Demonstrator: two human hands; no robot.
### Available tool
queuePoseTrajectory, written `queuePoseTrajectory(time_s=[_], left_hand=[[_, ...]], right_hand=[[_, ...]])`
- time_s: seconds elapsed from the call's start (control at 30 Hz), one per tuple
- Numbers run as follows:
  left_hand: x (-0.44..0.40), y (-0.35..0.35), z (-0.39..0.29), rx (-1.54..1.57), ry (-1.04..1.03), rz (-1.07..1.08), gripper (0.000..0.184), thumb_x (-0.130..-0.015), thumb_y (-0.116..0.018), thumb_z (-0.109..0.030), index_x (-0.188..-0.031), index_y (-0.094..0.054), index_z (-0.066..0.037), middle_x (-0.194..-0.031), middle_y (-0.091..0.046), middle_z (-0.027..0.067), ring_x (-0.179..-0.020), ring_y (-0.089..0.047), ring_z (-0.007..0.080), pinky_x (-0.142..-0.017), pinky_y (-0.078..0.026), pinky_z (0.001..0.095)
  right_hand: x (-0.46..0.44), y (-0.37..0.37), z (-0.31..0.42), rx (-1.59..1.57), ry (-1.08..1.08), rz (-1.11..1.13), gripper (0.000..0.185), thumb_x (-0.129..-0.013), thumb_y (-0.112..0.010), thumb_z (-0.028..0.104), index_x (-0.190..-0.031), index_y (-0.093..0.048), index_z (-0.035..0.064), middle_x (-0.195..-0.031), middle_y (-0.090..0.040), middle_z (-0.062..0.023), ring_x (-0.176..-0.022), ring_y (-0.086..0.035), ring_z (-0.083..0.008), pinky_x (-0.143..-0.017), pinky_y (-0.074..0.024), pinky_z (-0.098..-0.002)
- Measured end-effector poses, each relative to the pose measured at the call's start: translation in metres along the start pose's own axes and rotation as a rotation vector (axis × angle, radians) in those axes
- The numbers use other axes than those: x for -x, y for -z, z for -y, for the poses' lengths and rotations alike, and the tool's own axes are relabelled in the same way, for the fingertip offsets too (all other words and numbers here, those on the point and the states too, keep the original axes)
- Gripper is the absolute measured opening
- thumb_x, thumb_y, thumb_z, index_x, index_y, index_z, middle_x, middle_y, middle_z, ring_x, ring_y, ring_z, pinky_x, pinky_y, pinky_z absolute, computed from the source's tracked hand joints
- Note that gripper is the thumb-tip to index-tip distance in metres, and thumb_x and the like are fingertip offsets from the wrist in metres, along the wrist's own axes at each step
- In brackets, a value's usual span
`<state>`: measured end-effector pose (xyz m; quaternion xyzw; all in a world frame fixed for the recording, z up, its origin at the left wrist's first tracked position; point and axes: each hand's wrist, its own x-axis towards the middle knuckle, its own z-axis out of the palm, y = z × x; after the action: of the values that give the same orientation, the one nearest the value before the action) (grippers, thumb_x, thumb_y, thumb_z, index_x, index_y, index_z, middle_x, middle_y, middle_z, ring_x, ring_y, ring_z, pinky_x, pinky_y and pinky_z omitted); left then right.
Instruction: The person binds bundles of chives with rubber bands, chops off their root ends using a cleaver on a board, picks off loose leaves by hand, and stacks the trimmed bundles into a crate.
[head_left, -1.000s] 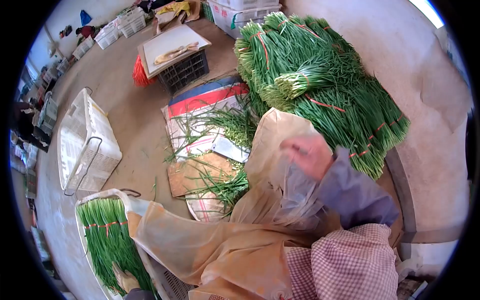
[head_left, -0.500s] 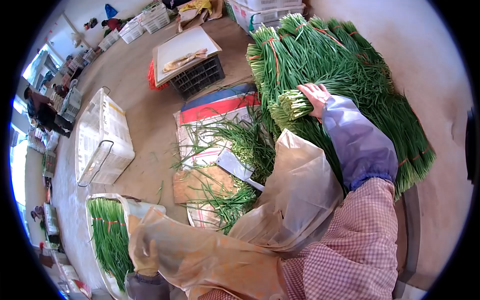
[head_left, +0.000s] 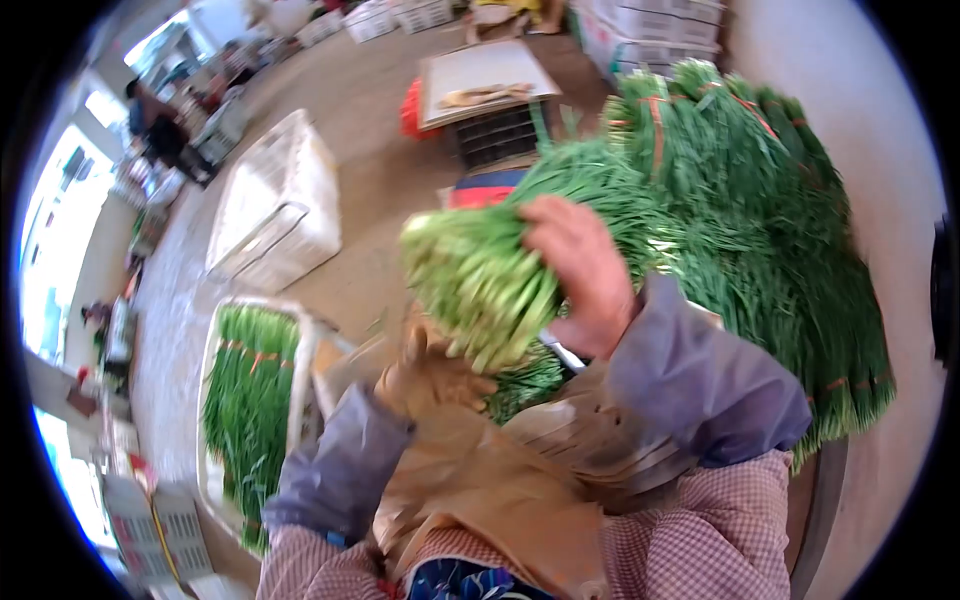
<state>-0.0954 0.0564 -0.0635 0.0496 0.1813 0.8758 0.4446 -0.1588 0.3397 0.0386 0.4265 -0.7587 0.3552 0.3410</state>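
Note:
My bare right hand [head_left: 580, 265] is wrapped over a thick bunch of green chives [head_left: 480, 290], its pale cut ends pointing left and toward me. The leaves trail back toward the big pile of tied chives [head_left: 770, 220] on the right. Just below the cut ends is my gloved left hand [head_left: 430, 378], fingers apart and holding nothing; whether it touches the stems I cannot tell. A sliver of the knife [head_left: 566, 356] shows beneath the bunch, beside loose green trimmings [head_left: 525, 388]. Motion blurs the bunch and my right hand.
At my left stands a white crate [head_left: 300, 385] of tied chives. Beyond it is a large white basket [head_left: 280, 210]. A board [head_left: 485, 75] rests on a black crate [head_left: 500, 135] ahead. White crates [head_left: 650, 35] are stacked behind the pile. A person [head_left: 165, 130] stands far left.
My right hand has lifted a bunch of chives off the pile and brought it left, in front of me. My left hand has come up from beside the crate to below the bunch. The view has shifted.

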Motion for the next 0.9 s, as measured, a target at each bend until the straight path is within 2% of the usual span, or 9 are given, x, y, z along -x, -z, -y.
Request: queuePoseTrajectory(time_s=[0.03,0.2,0.37,0.47,0.57,0.73,0.8,0.87,0.9], left_hand=[[0.005,0.000,-0.014,0.017,-0.035,0.065,0.070,-0.095,-0.066,-0.038,-0.149,-0.037,-0.003,-0.139,-0.055,0.0191,-0.127,-0.054,0.0312,-0.108,-0.044,0.0460],[0.153,-0.036,-0.059,-0.625,-0.040,-0.236,0.074,-0.093,-0.069,-0.035,-0.150,-0.035,-0.003,-0.141,-0.052,0.0179,-0.129,-0.052,0.0283,-0.109,-0.042,0.0441],[0.285,-0.035,-0.006,-0.793,0.146,-0.423,0.078,-0.091,-0.073,-0.032,-0.151,-0.033,-0.003,-0.144,-0.050,0.0168,-0.131,-0.050,0.0254,-0.111,-0.041,0.0422],[0.319,-0.028,0.030,-0.788,0.159,-0.457,0.081,-0.089,-0.075,-0.031,-0.152,-0.032,-0.004,-0.145,-0.049,0.0161,-0.132,-0.049,0.0237,-0.111,-0.040,0.0410],[0.333,-0.025,0.041,-0.819,0.191,-0.477,0.083,-0.088,-0.077,-0.029,-0.152,-0.030,-0.004,-0.147,-0.048,0.0155,-0.133,-0.047,0.0219,-0.112,-0.039,0.0399],[0.322,-0.041,0.011,-0.942,0.490,-0.535,0.086,-0.084,-0.080,-0.018,-0.152,-0.029,-0.001,-0.149,-0.045,0.0144,-0.135,-0.044,0.0206,-0.113,-0.038,0.0387],[0.307,-0.038,0.009,-1.182,0.187,-0.700,0.088,-0.081,-0.082,-0.016,-0.150,-0.031,0.002,-0.144,-0.050,0.0144,-0.130,-0.048,0.0211,-0.111,-0.040,0.0374],[0.285,-0.043,-0.002,-1.318,-0.075,-0.826,0.092,-0.079,-0.085,-0.020,-0.150,-0.031,0.003,-0.139,-0.054,0.0143,-0.126,-0.051,0.0214,-0.110,-0.040,0.0373],[0.271,-0.042,-0.001,-1.371,-0.135,-0.862,0.097,-0.076,-0.087,-0.023,-0.150,-0.031,0.003,-0.141,-0.052,0.0155,-0.127,-0.050,0.0217,-0.110,-0.040,0.0371]], right_hand=[[-0.002,-0.027,0.022,-0.021,0.072,0.010,0.061,-0.068,-0.076,0.014,-0.123,-0.052,0.0028,-0.133,-0.053,-0.0225,-0.126,-0.050,-0.0425,-0.104,-0.0407,-0.0537],[0.018,-0.169,0.144,-0.237,0.358,-0.039,0.039,-0.081,-0.060,0.017,-0.118,-0.056,0.0085,-0.140,-0.050,-0.0235,-0.131,-0.048,-0.0456,-0.104,-0.0412,-0.0605],[0.046,-0.239,0.230,-0.424,0.602,0.167,0.048,-0.086,-0.051,0.025,-0.134,-0.052,0.0188,-0.149,-0.045,-0.0196,-0.137,-0.045,-0.0358,-0.111,-0.0357,-0.0569],[0.054,-0.262,0.233,-0.476,0.724,0.105,0.050,-0.086,-0.051,0.026,-0.136,-0.051,0.0214,-0.151,-0.043,-0.0172,-0.136,-0.046,-0.0339,-0.111,-0.0368,-0.0524],[0.054,-0.254,0.204,-0.461,0.667,0.338,0.056,-0.085,-0.051,0.025,-0.141,-0.047,0.0204,-0.152,-0.043,-0.0156,-0.139,-0.044,-0.0315,-0.112,-0.0358,-0.0515],[0.062,-0.247,0.178,-0.296,0.557,0.338,0.054,-0.086,-0.055,0.026,-0.139,-0.049,0.0208,-0.156,-0.037,-0.0144,-0.141,-0.041,-0.0317,-0.113,-0.0336,-0.0564],[0.056,-0.242,0.171,-0.370,0.480,0.488,0.054,-0.087,-0.056,0.028,-0.139,-0.049,0.0204,-0.156,-0.036,-0.0145,-0.142,-0.040,-0.0323,-0.114,-0.0324,-0.0579],[0.052,-0.239,0.168,-0.474,0.370,0.563,0.063,-0.082,-0.068,0.033,-0.140,-0.047,0.0215,-0.156,-0.035,-0.0155,-0.142,-0.037,-0.0341,-0.113,-0.0318,-0.0592],[0.046,-0.233,0.167,-0.504,0.347,0.557,0.063,-0.076,-0.075,0.032,-0.134,-0.053,0.0181,-0.148,-0.044,-0.0158,-0.136,-0.044,-0.0354,-0.110,-0.0351,-0.0582]])
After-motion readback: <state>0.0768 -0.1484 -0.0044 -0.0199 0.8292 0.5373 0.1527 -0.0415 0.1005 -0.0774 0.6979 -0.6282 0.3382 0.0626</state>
